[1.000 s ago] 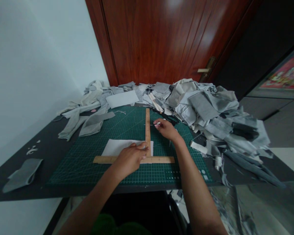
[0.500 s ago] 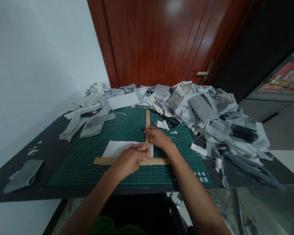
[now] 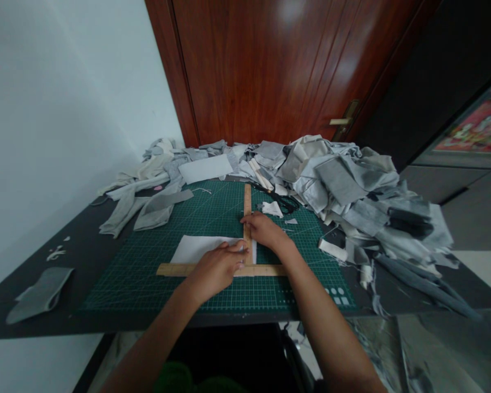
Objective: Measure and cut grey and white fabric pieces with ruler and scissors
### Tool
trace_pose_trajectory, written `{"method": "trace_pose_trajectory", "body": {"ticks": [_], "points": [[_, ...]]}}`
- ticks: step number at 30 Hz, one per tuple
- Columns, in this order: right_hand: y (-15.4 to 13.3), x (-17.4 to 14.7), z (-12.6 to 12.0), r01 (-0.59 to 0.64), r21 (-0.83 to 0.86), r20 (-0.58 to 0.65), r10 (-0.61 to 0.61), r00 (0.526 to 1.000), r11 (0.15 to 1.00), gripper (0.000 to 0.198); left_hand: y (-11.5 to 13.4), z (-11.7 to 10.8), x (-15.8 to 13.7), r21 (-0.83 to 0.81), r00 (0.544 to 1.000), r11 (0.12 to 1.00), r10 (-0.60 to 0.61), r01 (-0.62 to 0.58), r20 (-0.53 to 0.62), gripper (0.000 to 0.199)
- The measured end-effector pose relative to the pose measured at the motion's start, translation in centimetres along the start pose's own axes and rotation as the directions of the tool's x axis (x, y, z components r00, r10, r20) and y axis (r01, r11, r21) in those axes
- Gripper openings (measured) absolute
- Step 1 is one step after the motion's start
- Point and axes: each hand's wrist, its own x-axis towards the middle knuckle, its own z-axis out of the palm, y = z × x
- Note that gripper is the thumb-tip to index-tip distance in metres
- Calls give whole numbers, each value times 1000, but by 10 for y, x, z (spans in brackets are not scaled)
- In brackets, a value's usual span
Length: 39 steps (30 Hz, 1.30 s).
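Observation:
A wooden T-square (image 3: pixel 272 270) lies on the green cutting mat (image 3: pixel 213 210). Its crossbar runs along the near side of a white rectangular piece (image 3: pixel 192 250), and its long blade points away from me across the piece's right end. My left hand (image 3: pixel 216 270) rests over the crossbar and the white piece, its outstretched fingers touching the blade near the joint. Farther up the blade, my right hand (image 3: pixel 264 229) has its fingers bent around the wood. Whether the right fingers hold anything thin against it, I cannot make out.
Black scissors (image 3: pixel 284 203) and small white scraps (image 3: pixel 272 209) lie right of the blade. A large heap of grey and white cloth (image 3: pixel 339 180) spreads along the back and right. Another white piece (image 3: pixel 207 168) lies behind the mat; folded grey cloth (image 3: pixel 41 295) is at left.

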Motion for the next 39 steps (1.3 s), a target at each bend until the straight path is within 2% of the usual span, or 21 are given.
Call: {"method": "trace_pose_trajectory", "body": {"ticks": [6,9,12,16,21,25,35,39], "points": [[1,1,-7,5,95,-56,0,998,995,36,2,-2,0,-9,999,999,-39,39,15,39],[8,0,-18,-30,150,-111,47,993,988,26,1,-1,0,-11,1000,1000,-19,19,3,40],[15,-5,-29,-85,201,-115,110,987,976,18,0,1,0,-12,1000,1000,0,0,-7,41],[17,-14,-34,-143,263,-51,162,986,954,22,2,0,-1,-11,1000,1000,0,0,-5,40],[11,-15,-31,-224,332,95,204,974,916,5,5,-2,-1,-8,1000,1000,-8,8,-6,36],[11,-15,-33,-303,365,233,228,945,880,11,5,-3,-1,-10,1000,1000,-14,14,7,33],[1,-24,-40,-430,364,414,270,869,826,12,5,-2,-1,-14,1000,1000,-13,13,-8,37],[-3,-25,-38,-476,344,445,306,842,809,14,7,-3,-1,-28,1000,1000,-13,13,-7,38]]}}
